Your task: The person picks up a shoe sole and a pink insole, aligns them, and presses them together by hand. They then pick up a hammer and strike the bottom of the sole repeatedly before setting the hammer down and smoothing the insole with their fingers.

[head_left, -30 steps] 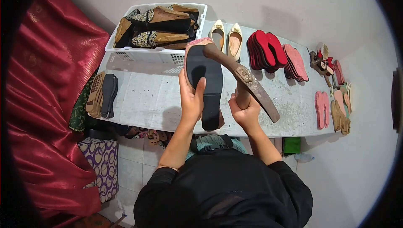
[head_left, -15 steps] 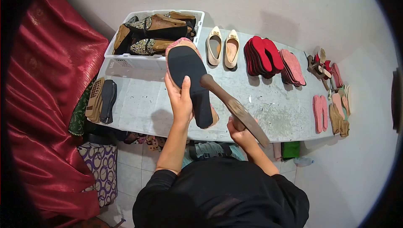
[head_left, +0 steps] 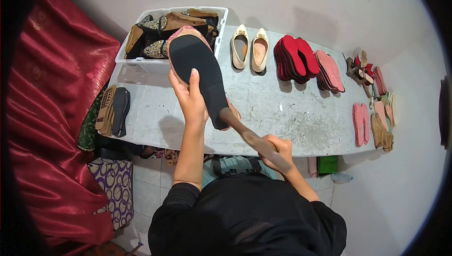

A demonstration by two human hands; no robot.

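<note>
Black-soled shoe (head_left: 197, 63) sits in left hand (head_left: 192, 103), hammer (head_left: 252, 138) in right hand (head_left: 281, 151), each grip snug; sole-tapping seems underway, calling next for steady, square blows.

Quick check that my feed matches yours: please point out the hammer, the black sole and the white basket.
Hammer (head_left: 253, 138): head view, middle of its long metal head.
Black sole (head_left: 208, 79): head view, middle of its flat face.
White basket (head_left: 151, 69): head view, front wall below the rim.
</note>
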